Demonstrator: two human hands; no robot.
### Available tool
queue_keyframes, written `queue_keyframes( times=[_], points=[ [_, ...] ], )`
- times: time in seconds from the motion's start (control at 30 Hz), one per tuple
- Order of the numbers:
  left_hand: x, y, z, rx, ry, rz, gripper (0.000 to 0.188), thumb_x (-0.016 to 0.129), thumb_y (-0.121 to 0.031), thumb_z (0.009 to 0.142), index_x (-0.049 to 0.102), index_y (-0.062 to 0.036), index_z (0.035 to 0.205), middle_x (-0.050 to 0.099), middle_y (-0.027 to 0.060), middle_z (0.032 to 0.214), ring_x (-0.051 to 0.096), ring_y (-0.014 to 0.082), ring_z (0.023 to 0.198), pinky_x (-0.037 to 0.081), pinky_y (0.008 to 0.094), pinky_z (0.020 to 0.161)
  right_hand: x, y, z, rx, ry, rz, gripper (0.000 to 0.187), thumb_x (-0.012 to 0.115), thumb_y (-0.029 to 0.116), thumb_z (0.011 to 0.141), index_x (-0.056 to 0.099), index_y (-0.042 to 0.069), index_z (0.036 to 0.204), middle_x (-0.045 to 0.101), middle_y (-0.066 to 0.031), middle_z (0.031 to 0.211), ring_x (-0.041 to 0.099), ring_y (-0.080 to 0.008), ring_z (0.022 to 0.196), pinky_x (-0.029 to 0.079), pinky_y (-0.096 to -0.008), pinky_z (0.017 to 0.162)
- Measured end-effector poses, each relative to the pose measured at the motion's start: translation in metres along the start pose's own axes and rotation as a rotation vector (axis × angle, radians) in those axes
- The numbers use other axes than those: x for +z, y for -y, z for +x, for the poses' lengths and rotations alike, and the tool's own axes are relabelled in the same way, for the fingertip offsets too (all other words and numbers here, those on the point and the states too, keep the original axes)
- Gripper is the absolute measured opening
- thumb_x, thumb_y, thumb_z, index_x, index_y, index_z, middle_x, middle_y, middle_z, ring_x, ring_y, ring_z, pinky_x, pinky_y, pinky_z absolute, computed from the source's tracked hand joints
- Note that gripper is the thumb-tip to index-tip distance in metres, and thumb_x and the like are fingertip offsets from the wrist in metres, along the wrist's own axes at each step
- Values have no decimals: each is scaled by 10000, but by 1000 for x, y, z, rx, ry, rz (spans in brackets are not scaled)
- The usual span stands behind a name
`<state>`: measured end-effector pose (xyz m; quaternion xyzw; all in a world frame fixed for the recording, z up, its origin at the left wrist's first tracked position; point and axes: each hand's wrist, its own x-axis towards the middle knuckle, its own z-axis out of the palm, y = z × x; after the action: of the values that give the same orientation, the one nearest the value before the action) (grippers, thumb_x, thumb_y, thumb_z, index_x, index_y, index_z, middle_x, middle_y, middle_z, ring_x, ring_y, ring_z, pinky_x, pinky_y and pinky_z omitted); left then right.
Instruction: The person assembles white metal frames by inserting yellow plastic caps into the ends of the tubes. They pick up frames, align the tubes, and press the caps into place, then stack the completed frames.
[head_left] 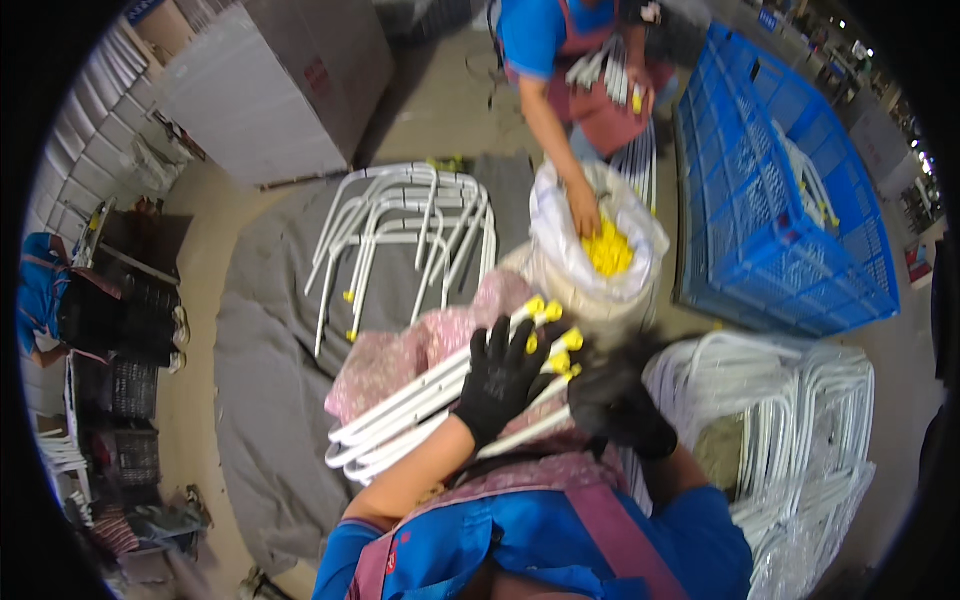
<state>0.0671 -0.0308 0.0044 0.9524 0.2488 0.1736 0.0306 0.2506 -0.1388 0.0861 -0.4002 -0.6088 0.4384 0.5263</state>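
From the head view, the left hand point(502, 378) in a black glove has its grip pressed around a bundle of bent white metal tubes with yellow plastic end caps point(440, 395) — lying across the lap. The right hand point(612, 400) is blurred; I cannot tell its grip. The loosely held tubes could slide apart. Beyond the grip, a white sack of yellow caps point(600, 250); right of it, a blue plastic crate point(770, 200).

White bent metal tubes point(420, 405), bundle of several; lying slanted across lap under left hand point(503, 378); yellow plastic caps point(548, 325) on upper ends just past fingertips; looped ends stick out below wrist; right hand point(612, 400) blurred beside capped ends.
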Motion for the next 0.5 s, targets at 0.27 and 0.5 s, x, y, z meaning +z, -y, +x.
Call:
queue_keyframes(
  times=[0.27, 0.5],
  points=[
    [12, -10, -5, -18, 26, 95, 636, 620, -443, 891, 448, -233, 1467, 403, 138, 1488, 380, 413, 1335, 303, 586, 1031, -31, 74, -43, -137, -687, -1047, 198, 739, 183, 831, 636, 17, 800, 660, -98, 802, 618, -218, 671, 508, -315, 600],
    [-15, 5, -11, 76, 32, -227, 506, 688, -522, 810, 665, -240, 1230, 375, 152, 1521, 281, 412, 1426, 160, 606, 1132, -15, 68, -38, -63, -112, 178, 213, 511, 244, 898, 544, 103, 741, 533, -39, 710, 490, -180, 600, 394, -330, 556]
  ],
)
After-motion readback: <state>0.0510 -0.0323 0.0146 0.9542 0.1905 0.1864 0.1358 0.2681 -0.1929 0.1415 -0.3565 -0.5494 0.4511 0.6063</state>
